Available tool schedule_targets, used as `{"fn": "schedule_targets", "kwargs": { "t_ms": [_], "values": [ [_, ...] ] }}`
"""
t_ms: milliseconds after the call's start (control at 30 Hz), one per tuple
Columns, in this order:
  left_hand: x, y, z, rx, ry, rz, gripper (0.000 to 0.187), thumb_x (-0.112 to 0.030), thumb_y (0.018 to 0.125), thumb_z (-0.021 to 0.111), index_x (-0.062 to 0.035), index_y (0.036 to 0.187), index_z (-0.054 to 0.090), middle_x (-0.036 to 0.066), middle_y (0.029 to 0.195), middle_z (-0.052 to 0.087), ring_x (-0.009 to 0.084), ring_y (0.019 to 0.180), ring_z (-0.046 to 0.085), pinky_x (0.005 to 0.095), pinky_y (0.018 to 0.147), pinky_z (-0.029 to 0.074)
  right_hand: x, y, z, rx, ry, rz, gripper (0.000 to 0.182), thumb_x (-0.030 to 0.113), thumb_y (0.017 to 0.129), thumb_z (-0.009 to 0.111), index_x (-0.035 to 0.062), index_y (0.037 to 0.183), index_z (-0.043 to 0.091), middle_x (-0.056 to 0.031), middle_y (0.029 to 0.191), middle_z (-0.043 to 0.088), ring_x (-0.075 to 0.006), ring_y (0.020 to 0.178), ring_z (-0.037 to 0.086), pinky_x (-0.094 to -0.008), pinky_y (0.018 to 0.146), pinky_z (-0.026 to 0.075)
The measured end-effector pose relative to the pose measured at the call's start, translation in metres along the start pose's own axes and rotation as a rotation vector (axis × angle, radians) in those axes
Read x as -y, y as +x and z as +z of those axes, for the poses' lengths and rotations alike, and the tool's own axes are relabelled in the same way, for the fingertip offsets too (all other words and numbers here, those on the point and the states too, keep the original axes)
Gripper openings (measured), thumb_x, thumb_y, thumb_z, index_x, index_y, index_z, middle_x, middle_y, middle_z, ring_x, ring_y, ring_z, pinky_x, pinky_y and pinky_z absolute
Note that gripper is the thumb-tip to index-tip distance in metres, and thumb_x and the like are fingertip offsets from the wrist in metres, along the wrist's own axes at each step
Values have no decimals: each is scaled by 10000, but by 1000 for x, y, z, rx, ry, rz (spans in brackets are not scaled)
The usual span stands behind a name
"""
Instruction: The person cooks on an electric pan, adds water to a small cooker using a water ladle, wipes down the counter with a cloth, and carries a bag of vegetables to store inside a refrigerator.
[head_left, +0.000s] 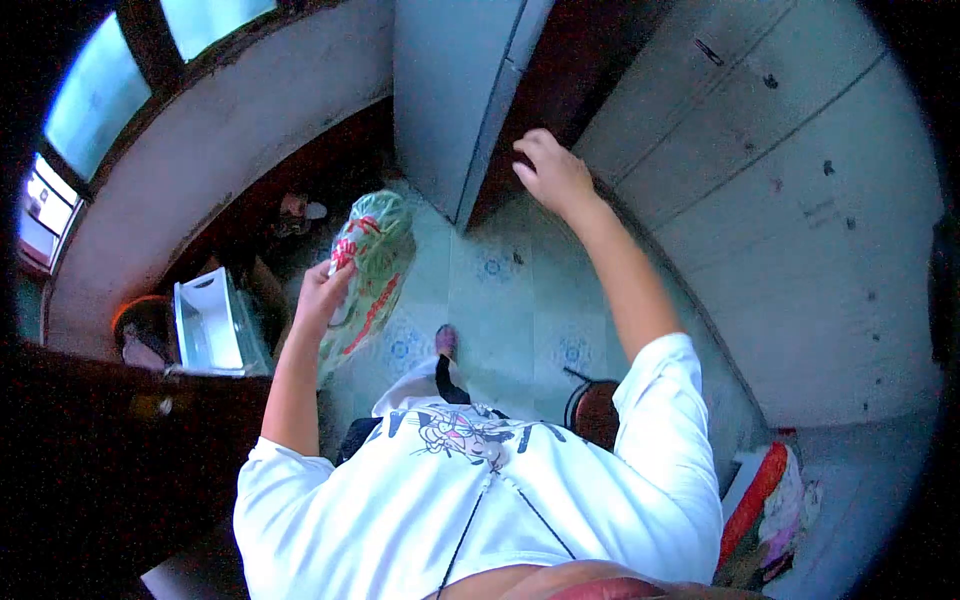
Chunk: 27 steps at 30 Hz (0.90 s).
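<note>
My left hand (pixel 318 297) is closed around the gathered edge of a thin, pale green plastic bag (pixel 385 240) with red printing. The bag hangs out in front of the hand, over the floor, and what is inside it is hard to see through the film. My right hand (pixel 550 175) is stretched forward with nothing in it, its fingers loosely bent and the thumb apart from them. It overlaps a dark brown upright panel (pixel 580 70) in this view, beside a tall pale cabinet (pixel 445 90).
A white plastic bin (pixel 212 325) stands on the left below the windows. Tiled floor (pixel 490 290) with blue patterns lies ahead. Near my right side are a brown round stool (pixel 598 412) and a red-edged bundle (pixel 755 500). A large pale panelled surface (pixel 800 230) runs along the right.
</note>
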<state>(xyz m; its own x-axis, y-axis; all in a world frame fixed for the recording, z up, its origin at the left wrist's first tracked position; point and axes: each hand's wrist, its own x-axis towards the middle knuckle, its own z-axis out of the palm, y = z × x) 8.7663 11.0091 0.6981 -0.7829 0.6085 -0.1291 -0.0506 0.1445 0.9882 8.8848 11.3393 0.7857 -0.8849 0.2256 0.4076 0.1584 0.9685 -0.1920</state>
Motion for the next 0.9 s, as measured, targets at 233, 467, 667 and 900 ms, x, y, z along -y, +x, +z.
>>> {"fn": "schedule_targets", "kwargs": {
  "t_ms": [233,467,667,900],
  "values": [
    [35,29,8,-70,54,-38,191,-250,768,545,-66,724,564,-72,527,394,37,452,327,206,414,237,-45,111,61,81,-287,159,220,142,788,404,53,975,478,-92,1079,448,-289,841,541,-407,657,449],
    [17,25,8,-146,-18,-132,213,-253,773,536,-45,738,563,-51,502,408,51,427,356,215,402,265,-57,156,139,313,-129,336,343,126,766,434,24,1093,451,-115,1189,390,-270,743,591,-386,580,473],
    [-1,17,33,-239,-9,-94,205,-254,766,544,-53,736,564,-60,520,408,42,457,349,201,428,248,-5,130,146,460,-619,-172,212,143,771,447,77,895,606,-37,990,507,-250,1001,448,-349,549,500],
    [15,17,35,-298,-58,-65,219,-272,766,544,-56,742,569,-63,520,395,38,456,335,197,429,236,-6,-22,61,-13,-19,-337,239,240,716,565,66,879,545,-64,1020,483,-212,668,553,-321,556,458]
  ]
}}
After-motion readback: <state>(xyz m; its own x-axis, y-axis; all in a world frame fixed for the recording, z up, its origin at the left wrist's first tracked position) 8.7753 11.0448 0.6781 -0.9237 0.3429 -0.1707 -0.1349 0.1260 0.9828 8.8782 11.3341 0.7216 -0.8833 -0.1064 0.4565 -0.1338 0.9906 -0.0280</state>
